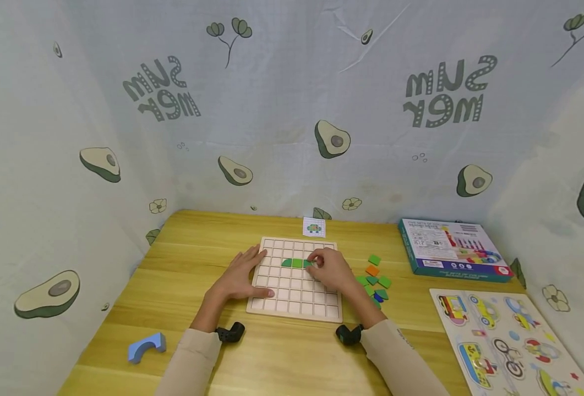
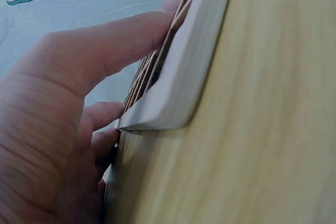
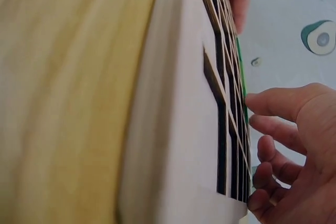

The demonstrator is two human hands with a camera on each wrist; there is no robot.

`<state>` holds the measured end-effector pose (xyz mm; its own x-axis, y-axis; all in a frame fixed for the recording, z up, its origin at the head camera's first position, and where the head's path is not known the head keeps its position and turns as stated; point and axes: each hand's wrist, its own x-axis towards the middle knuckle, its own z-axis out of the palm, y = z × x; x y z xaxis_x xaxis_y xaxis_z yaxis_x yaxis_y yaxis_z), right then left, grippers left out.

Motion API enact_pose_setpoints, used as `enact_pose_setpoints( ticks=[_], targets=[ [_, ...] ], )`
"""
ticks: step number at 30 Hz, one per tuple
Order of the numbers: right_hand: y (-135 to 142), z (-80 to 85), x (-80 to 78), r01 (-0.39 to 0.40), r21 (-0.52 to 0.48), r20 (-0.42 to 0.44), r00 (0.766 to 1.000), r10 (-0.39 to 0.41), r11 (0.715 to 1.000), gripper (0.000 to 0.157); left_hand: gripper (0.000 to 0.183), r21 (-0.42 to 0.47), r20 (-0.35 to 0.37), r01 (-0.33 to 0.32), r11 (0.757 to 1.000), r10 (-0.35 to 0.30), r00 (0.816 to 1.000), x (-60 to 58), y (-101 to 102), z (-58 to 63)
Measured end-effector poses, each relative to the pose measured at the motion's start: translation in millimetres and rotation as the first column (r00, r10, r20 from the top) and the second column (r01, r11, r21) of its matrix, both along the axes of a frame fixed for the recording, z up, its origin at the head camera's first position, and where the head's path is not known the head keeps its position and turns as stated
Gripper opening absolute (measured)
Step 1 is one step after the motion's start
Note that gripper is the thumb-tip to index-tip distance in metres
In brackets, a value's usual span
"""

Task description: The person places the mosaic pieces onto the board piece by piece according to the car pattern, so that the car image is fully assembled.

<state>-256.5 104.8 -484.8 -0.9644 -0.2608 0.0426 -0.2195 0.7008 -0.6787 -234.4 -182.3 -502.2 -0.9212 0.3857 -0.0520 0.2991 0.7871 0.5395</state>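
Observation:
A square wooden grid board (image 1: pixel 292 308) lies on the table. My left hand (image 1: pixel 237 278) rests on its left side, thumb over the near-left cells and the other fingers spread along the far-left edge. In one row sit a dark green rounded-corner tile (image 1: pixel 287 263) and, touching it, a light green square tile (image 1: pixel 297 263). Right of the square, my right hand (image 1: pixel 332 268) pinches another dark green tile (image 1: pixel 308 264) between thumb and index finger, down in the grid. Its far part is hidden by the fingers. In the right wrist view, the thumb (image 3: pixel 273 102) meets the green edge.
Loose green, orange and blue tiles (image 1: pixel 372 271) lie right of the board. A small picture card (image 1: pixel 314 227) is behind it. Farther right are a flat box (image 1: pixel 452 250) and a puzzle board with vehicle pictures (image 1: pixel 505 335). A blue arch block (image 1: pixel 146 346) sits front left.

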Motion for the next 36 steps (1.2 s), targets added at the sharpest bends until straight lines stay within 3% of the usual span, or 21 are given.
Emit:
enact_pose_setpoints(
  ticks=[13,28,36],
  targets=[
    [41.1,2.0,0.6,0.043,-0.065,-0.107,0.993,-0.050,0.997,0.019,0.117,-0.008,-0.005,0.001,1.000,-0.001,1.000,-1.4,-0.4,-3.5],
    [94.0,6.9,15.4,0.123,0.030,-0.052,0.991,-0.121,0.992,0.017,0.118,-0.019,0.002,0.002,1.000,-0.001,1.000,-2.3,0.5,-5.0],
    [106.4,9.9,26.0,0.040,0.075,-0.008,0.999,-0.039,0.996,0.016,0.117,0.000,0.004,0.005,1.000,-0.005,1.000,-1.2,-0.7,-3.1]
  ],
)
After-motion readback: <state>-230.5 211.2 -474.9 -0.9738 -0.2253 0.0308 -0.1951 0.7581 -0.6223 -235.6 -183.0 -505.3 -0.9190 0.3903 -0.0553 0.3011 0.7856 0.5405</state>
